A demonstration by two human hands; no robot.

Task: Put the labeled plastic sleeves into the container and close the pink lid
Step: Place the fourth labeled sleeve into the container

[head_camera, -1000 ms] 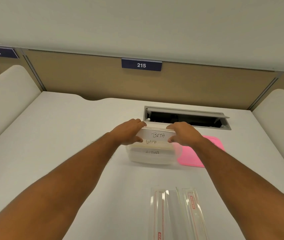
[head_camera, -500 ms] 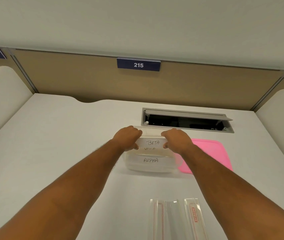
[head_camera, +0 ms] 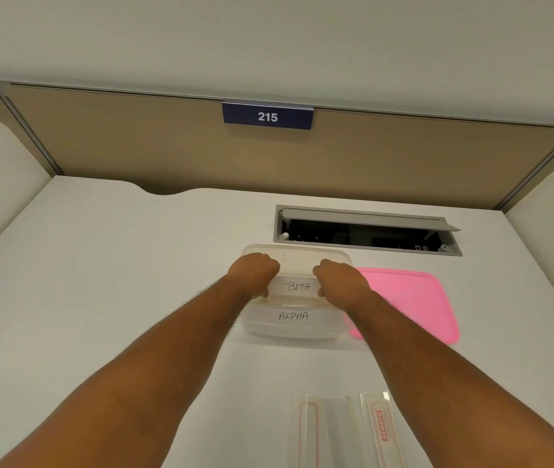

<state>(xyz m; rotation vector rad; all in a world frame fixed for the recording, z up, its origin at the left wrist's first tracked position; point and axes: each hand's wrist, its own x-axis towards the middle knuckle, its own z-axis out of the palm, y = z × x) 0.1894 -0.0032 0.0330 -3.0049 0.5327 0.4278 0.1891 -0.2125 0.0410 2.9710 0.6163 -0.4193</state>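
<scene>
- The container [head_camera: 292, 327] sits on the surface [head_camera: 107, 265], just this side of the open cable hatch [head_camera: 366, 231]. That container is the landmark for what follows.
- Both hands are over it. The left hand [head_camera: 253, 273] and right hand [head_camera: 338, 276] each pinch an end of the BETA sleeve [head_camera: 297, 286], fingers curled closed on its edges and pressing it down inside the rim.
- An ALPHA sleeve [head_camera: 293, 315] already stands in the container, on the near side of BETA. Whether a third sleeve lies between them, I cannot tell.
- Judged progress: the loading looks close to finished, and BETA seems nearly seated.
- The lid [head_camera: 414, 298] lies flat on the surface, touching or just beside the container's right side, so closing is not yet done.
- Clear strips [head_camera: 346, 430] lie on the surface well nearer the person than the container; they show no handwritten label, so they may not belong in it.
- Orientation: BETA's long axis runs left to right, parallel to the container's long side, its label facing the person and reading upright.
</scene>
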